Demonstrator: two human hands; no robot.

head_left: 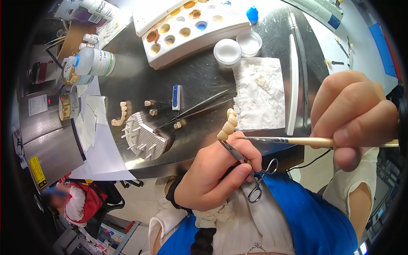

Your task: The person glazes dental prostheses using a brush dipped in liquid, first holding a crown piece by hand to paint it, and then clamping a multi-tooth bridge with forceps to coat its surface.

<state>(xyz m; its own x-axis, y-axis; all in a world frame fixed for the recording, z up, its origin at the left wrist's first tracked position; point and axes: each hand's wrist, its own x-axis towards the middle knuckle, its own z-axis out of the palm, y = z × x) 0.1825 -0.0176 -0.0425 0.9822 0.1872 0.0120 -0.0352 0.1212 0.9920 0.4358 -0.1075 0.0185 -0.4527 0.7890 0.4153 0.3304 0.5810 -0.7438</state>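
My left hand is closed around locking forceps, whose finger rings stick out toward my body. The forceps' tips grip one end of a cream-coloured dental bridge of several joined teeth, raised at a slant. My right hand pinches the pale wooden handle of a fine paintbrush. Its dark tip points left, just below the bridge and right by my left fingers. Farther left, tweezers lie near a honeycomb firing tray with upright white pegs. Another dental bridge rests beside that tray.
A white palette with coloured wells stands at the back, near two small round jars. A crumpled white tissue lies behind my hands. Bottles stand at left. A person sits at lower left.
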